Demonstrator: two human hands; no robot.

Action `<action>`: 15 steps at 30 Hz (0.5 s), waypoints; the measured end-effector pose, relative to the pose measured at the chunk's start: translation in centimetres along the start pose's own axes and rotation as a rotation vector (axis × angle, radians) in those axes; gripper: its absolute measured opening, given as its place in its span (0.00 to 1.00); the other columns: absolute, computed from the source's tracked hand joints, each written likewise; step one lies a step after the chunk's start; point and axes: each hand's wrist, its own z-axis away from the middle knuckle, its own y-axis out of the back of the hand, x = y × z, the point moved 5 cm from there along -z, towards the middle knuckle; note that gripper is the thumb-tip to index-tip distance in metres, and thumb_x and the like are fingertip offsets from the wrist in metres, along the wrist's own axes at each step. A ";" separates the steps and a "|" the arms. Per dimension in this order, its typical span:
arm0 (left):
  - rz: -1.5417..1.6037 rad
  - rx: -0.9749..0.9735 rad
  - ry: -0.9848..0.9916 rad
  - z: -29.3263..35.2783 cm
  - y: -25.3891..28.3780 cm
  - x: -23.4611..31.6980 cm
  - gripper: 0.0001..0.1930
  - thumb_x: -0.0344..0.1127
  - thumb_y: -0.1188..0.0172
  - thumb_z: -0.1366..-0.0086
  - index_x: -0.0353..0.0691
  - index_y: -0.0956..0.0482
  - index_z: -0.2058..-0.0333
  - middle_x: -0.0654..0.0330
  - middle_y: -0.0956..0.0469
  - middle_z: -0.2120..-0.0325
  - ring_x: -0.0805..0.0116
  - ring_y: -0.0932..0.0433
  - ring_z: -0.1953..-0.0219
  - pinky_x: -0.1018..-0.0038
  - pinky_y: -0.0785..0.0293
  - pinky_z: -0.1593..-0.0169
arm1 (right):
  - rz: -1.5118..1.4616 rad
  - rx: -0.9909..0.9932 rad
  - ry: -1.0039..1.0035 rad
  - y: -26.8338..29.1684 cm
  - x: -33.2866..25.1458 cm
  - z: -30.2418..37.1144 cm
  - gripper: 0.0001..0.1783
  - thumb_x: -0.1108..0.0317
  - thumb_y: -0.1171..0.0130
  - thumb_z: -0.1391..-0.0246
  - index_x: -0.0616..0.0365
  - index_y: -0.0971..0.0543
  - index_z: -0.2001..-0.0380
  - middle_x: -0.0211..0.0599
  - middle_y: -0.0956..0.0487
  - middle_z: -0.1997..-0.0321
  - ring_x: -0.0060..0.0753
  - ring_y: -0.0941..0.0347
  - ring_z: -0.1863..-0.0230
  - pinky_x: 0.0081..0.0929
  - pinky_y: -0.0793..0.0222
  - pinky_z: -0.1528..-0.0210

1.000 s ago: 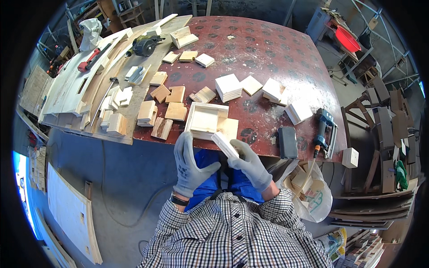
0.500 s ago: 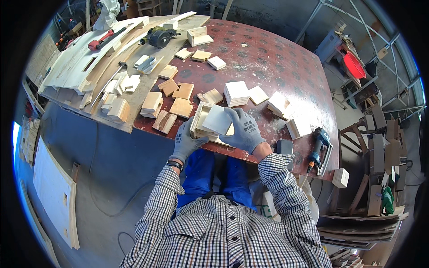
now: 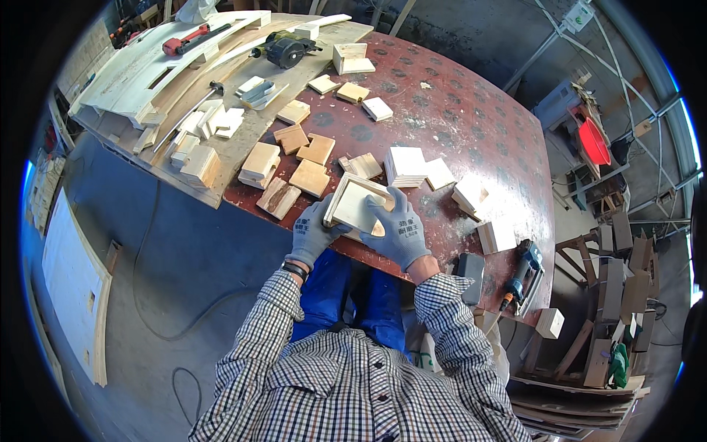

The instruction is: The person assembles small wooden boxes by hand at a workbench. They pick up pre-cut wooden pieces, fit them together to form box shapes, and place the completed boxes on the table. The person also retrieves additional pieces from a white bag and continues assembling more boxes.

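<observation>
A small open wooden box frame (image 3: 353, 202) rests at the near edge of the dark red round table (image 3: 471, 110). My left hand (image 3: 313, 236), in a grey glove, grips its near left corner. My right hand (image 3: 394, 228), also gloved, lies over its right side and presses a flat wooden piece (image 3: 377, 227) against it. Both forearms wear checked sleeves.
Several small wooden blocks and squares (image 3: 309, 177) lie scattered on the table. Long boards (image 3: 147, 66), a red tool (image 3: 184, 40) and a dark power tool (image 3: 283, 50) sit at the far left. A blue drill (image 3: 519, 272) and a grey box (image 3: 470, 274) lie at the right edge.
My hands brought the loose flat piece up from my lap onto the box frame and now hold both together at the table edge. The camera view shifted closer.
</observation>
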 end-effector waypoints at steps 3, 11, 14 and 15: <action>0.006 0.026 -0.019 -0.1 0.1 -0.2 0.45 0.69 0.28 0.43 0.42 0.24 0.36 0.53 0.16 0.52 0.50 0.17 0.49 0.57 0.20 0.46 | 0.053 -0.119 -0.097 -0.1 0.0 0.1 0.38 0.44 0.31 0.43 0.32 0.28 0.30 0.47 0.25 0.39 0.57 0.21 0.44 0.50 0.20 0.47; -0.015 -0.102 -0.029 -0.2 0.3 0.6 0.45 0.63 0.29 0.39 0.41 0.30 0.32 0.48 0.20 0.46 0.47 0.21 0.43 0.55 0.23 0.40 | -0.148 -0.292 -0.237 -2.2 0.3 0.5 0.38 0.50 0.40 0.33 0.38 0.36 0.23 0.44 0.16 0.50 0.50 0.15 0.52 0.47 0.18 0.50; 0.085 -0.401 -0.026 -0.6 1.7 -1.1 0.47 0.46 0.29 0.37 0.37 0.41 0.25 0.41 0.33 0.30 0.45 0.34 0.28 0.55 0.36 0.27 | -0.149 -0.254 -0.244 -2.1 0.0 0.6 0.38 0.50 0.39 0.33 0.38 0.36 0.23 0.43 0.15 0.52 0.50 0.15 0.53 0.47 0.18 0.50; 0.328 -0.443 0.011 -1.0 2.2 -1.2 0.46 0.43 0.31 0.36 0.36 0.42 0.24 0.42 0.36 0.28 0.48 0.37 0.25 0.58 0.39 0.25 | -0.133 -0.253 -0.246 -2.3 0.2 0.7 0.38 0.50 0.39 0.33 0.38 0.37 0.23 0.43 0.15 0.52 0.50 0.15 0.53 0.47 0.18 0.50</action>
